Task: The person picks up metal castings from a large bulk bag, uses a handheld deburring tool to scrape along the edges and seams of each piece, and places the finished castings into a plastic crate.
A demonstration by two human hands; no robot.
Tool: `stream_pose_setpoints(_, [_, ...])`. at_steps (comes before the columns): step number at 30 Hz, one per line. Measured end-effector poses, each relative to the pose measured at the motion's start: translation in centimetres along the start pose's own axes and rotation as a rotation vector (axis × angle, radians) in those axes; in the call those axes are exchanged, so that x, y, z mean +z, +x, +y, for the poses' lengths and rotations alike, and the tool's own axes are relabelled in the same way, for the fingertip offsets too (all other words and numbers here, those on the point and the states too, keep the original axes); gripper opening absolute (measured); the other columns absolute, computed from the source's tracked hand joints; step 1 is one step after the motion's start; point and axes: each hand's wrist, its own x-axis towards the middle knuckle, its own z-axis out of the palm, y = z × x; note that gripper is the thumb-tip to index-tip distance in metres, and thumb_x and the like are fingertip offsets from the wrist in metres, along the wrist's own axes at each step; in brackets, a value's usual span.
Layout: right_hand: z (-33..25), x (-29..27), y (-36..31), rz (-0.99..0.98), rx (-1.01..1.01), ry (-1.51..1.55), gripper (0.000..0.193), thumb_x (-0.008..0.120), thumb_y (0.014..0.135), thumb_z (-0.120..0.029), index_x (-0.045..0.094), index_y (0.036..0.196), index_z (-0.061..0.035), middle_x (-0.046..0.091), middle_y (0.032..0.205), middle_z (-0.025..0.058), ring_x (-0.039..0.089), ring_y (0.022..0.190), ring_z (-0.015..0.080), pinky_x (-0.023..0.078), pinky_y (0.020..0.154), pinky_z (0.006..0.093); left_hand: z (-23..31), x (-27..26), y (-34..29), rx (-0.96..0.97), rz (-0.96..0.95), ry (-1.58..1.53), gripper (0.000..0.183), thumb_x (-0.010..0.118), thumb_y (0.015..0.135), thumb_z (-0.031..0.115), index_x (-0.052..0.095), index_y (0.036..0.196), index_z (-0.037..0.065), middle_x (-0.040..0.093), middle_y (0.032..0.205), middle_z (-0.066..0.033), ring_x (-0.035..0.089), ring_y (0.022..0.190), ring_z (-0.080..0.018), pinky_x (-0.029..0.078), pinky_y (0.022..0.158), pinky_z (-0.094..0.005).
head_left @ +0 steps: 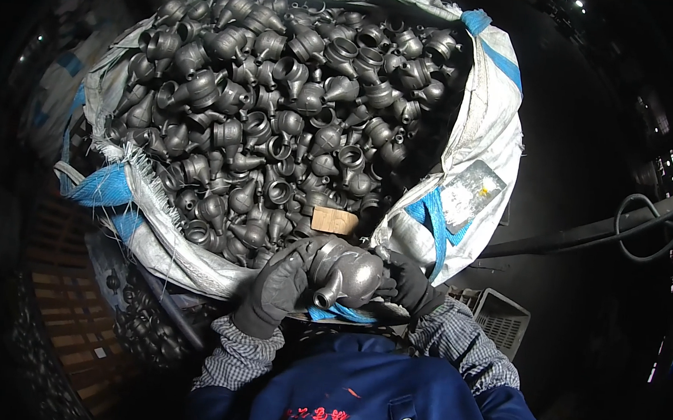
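A dark grey cast metal housing point(357, 275), round-bodied with a short spout, is held up at the near rim of a big white woven bag point(492, 131). My left hand point(281, 278), in a dark glove, grips it from the left with the fingers over its upper side. On its right side my right hand point(409, 284), gloved too, closes around it; some of those fingers are hidden behind the casting. The spout points toward me and slightly left. Beyond my hands, the bag is heaped with many similar castings point(280, 120). A small wooden block point(334, 220) lies on them.
Blue straps point(434, 225) and frayed edges hang around the bag's rim. A grey plastic crate point(502, 319) stands at the right, below a long dark bar point(576, 236) with a looped cable. On the left are a slatted wooden pallet point(64, 312) and more small castings point(149, 326).
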Motion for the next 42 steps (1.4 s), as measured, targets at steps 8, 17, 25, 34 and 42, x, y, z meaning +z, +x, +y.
stream_pose_setpoints(8, [0.2, -0.3, 0.8, -0.123, 0.011, 0.033, 0.028, 0.046, 0.097, -0.028, 0.056, 0.108, -0.0039, 0.044, 0.055, -0.0019, 0.035, 0.041, 0.0059, 0.030, 0.039, 0.0184, 0.5, 3.3, 0.1, 0.054, 0.092, 0.382, 0.042, 0.061, 0.092, 0.017, 0.050, 0.126, -0.004, 0.060, 0.119, -0.0098, 0.057, 0.108, -0.0153, 0.045, 0.095, -0.0291])
stream_pose_setpoints(17, [-0.5, 1.7, -0.1, 0.117, -0.041, -0.087, 0.034, 0.046, 0.097, -0.032, 0.058, 0.099, -0.0005, 0.051, 0.057, 0.0013, 0.039, 0.040, 0.0086, 0.036, 0.041, 0.0219, 0.4, 3.1, 0.0, 0.002, 0.100, 0.138, 0.052, 0.067, 0.083, 0.004, 0.048, 0.132, 0.000, 0.062, 0.112, -0.0097, 0.060, 0.103, -0.0157, 0.048, 0.093, -0.0295])
stream_pose_setpoints(25, [0.3, -0.4, 0.2, -0.037, -0.327, -0.542, 0.035, 0.056, 0.094, -0.028, 0.057, 0.113, 0.0005, 0.066, 0.093, 0.0103, 0.064, 0.076, 0.0164, 0.053, 0.066, 0.0272, -0.3, 1.6, 0.2, 0.044, 0.142, 0.080, 0.060, 0.071, 0.082, 0.016, 0.046, 0.133, 0.000, 0.058, 0.121, -0.0123, 0.060, 0.108, -0.0202, 0.051, 0.093, -0.0312])
stream_pose_setpoints(34, [-1.2, -0.7, 1.7, -0.194, -0.887, -1.229, 0.031, 0.061, 0.092, -0.019, 0.059, 0.119, -0.0031, 0.065, 0.105, 0.0092, 0.063, 0.089, 0.0172, 0.050, 0.077, 0.0275, 1.4, 0.5, 0.0, -0.026, 0.031, 0.434, 0.088, 0.080, 0.073, 0.014, 0.030, 0.145, 0.003, 0.056, 0.125, -0.0145, 0.057, 0.115, -0.0231, 0.047, 0.098, -0.0386])
stream_pose_setpoints(42, [-1.3, 1.5, 1.0, 0.055, -0.355, -0.702, 0.030, 0.057, 0.095, -0.027, 0.067, 0.104, -0.0004, 0.060, 0.071, 0.0016, 0.055, 0.060, 0.0074, 0.042, 0.052, 0.0227, 0.0, -0.8, 0.4, -0.048, 0.198, 0.321, 0.079, 0.077, 0.076, 0.010, 0.034, 0.142, 0.000, 0.054, 0.125, -0.0130, 0.057, 0.111, -0.0179, 0.048, 0.094, -0.0301])
